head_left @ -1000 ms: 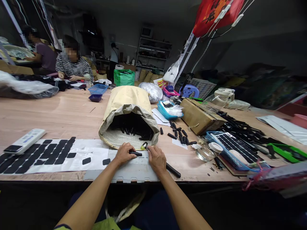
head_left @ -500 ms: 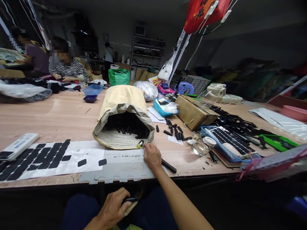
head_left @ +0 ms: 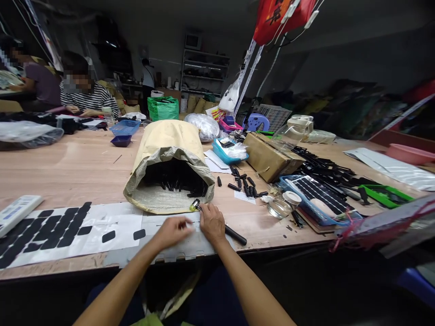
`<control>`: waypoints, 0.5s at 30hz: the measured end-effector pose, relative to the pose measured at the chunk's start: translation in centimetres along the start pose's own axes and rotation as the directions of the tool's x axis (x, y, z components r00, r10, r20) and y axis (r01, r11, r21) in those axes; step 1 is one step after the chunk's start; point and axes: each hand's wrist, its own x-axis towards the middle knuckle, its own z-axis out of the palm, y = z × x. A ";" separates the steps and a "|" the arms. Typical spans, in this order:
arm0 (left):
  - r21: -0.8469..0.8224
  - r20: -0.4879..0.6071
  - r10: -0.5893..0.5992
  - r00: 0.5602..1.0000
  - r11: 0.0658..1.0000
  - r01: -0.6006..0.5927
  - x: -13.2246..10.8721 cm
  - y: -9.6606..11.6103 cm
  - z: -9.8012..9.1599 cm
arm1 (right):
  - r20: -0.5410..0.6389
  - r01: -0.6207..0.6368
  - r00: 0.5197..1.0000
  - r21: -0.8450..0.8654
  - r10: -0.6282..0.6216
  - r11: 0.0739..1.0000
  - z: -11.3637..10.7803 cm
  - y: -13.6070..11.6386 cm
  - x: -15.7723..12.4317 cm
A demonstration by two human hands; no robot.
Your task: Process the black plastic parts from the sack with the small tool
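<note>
My right hand [head_left: 212, 222] is closed around a small hammer [head_left: 235, 235] lying across the grey mat [head_left: 149, 226]. The hammer's yellowish and metal head pokes out at the left, and its black grip at the right. My left hand [head_left: 174, 232] is just left of it over the mat, fingers apart and slightly blurred, with nothing visible in them. In front of both hands, a cream woven sack [head_left: 171, 136] lies on its side, its mouth facing me, with dark pieces inside. Black cylindrical pieces [head_left: 247, 186] lie scattered right of the sack.
A white sheet with black adhesive patches [head_left: 73, 226] and a white device [head_left: 20, 213] lie at left. To the right are a cardboard box [head_left: 270, 156], a glass jar [head_left: 279, 208] and a blue tray [head_left: 316, 203]. Co-workers [head_left: 88, 90] sit at the far left.
My left hand has risen from my lap to above the mat; the black piece it held is no longer visible. My right hand still grips the hammer. The view has shifted slightly.
</note>
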 end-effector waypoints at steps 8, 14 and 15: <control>0.354 -0.373 -0.092 0.923 0.906 0.233 13.2 -1.4 0.2 | 0.001 -0.005 1.000 0.055 0.005 0.998 -0.1 0.2 0.1; 0.365 -0.352 -0.103 0.930 0.900 0.238 10.1 -2.3 -1.1 | 0.002 -0.015 1.000 0.059 0.014 0.998 -0.1 0.2 0.1; 0.360 -0.352 -0.095 0.931 0.905 0.229 8.9 -2.7 -1.6 | 0.004 -0.018 1.000 0.059 0.017 0.998 -0.1 0.1 0.1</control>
